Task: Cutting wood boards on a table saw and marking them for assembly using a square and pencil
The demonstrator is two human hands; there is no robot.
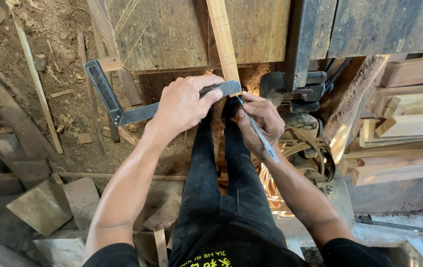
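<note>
A long pale wooden strip (222, 39) lies on the workbench and juts out over its near edge. My left hand (184, 106) presses the blade of a dark metal try square (117, 109) against the end of the strip; the square's stock sticks out to the left. My right hand (258, 121) holds a pen (256, 128) with its tip at the square's edge on the strip. Below the hands are my legs in black trousers.
The worn wooden workbench (167, 34) fills the top. Stacked planks (409, 123) lie at right. A motor with coiled hose (305, 143) sits under the bench. Wood offcuts (43, 207) and thin slats (36, 79) litter the dirt floor at left.
</note>
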